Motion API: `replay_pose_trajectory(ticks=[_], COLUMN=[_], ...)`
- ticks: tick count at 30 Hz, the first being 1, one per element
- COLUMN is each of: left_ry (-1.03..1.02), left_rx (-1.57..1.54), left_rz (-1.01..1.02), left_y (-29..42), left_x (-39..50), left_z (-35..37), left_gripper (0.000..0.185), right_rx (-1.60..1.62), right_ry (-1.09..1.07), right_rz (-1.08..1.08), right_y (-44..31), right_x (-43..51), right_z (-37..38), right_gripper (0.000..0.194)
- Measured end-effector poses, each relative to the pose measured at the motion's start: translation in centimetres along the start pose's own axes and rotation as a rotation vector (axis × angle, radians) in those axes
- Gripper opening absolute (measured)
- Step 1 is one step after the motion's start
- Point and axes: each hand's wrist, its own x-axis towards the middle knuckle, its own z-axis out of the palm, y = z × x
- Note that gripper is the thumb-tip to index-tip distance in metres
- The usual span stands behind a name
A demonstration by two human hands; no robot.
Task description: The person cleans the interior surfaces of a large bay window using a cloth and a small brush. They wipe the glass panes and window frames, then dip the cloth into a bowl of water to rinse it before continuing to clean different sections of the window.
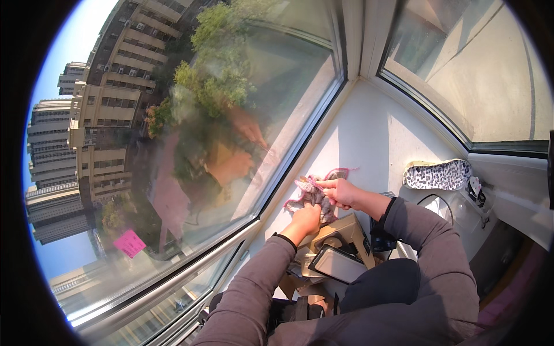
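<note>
Both my hands are at a crumpled greyish cloth with pink edging (318,197), over the white sill beside the large window. My left hand (306,219) grips its lower part, just above an open cardboard box. Higher up, my right hand (339,192) pinches the cloth's upper edge between thumb and fingers. A loose pink-edged end of the cloth reaches towards the window corner. Parts of the cloth are hidden behind my fingers.
Below my hands stands the cardboard box (342,229) among other items, with a flat dark-rimmed case (339,263). A patterned shoe insole or sole (437,174) lies to the right, near a clear plastic container (480,203). The window frame (303,149) runs along the left.
</note>
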Motion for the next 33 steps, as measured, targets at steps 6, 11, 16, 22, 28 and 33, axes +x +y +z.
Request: replay_pose_trajectory(ticks=[6, 11, 16, 22, 28, 33], left_ry=[0.112, 0.145, 0.672, 0.503, 0.689, 0.705], left_rx=[-0.111, -0.288, -0.671, -1.464, -1.356, -0.665], left_rz=[0.056, 0.043, 0.356, 0.342, 0.154, 0.118], left_y=[-0.7, 0.0, 3.2, 3.8, 1.8, 0.1], left_x=[-0.5, -0.8, 1.4, 2.9, 3.8, 4.0], left_z=[0.9, -1.0, -5.2, -6.9, -4.7, -3.1], left_gripper=[0.036, 0.032, 0.039, 0.03, 0.02, 0.014], right_rx=[0.478, 0.528, 0.477, -0.135, -0.81, -1.21], right_ry=[-0.205, -0.289, -0.285, 0.051, 0.463, 0.595], right_rz=[-0.054, -0.081, -0.234, -0.333, -0.725, -1.19], right_y=[-2.2, -2.6, -3.7, -3.5, -3.2, -5.0], right_x=[-2.6, -2.6, -3.1, -2.9, -1.5, 1.8], right_z=[-2.6, -3.1, -3.8, -2.7, -4.6, -6.8], right_gripper=[0.037, 0.037, 0.034, 0.025, 0.025, 0.025])
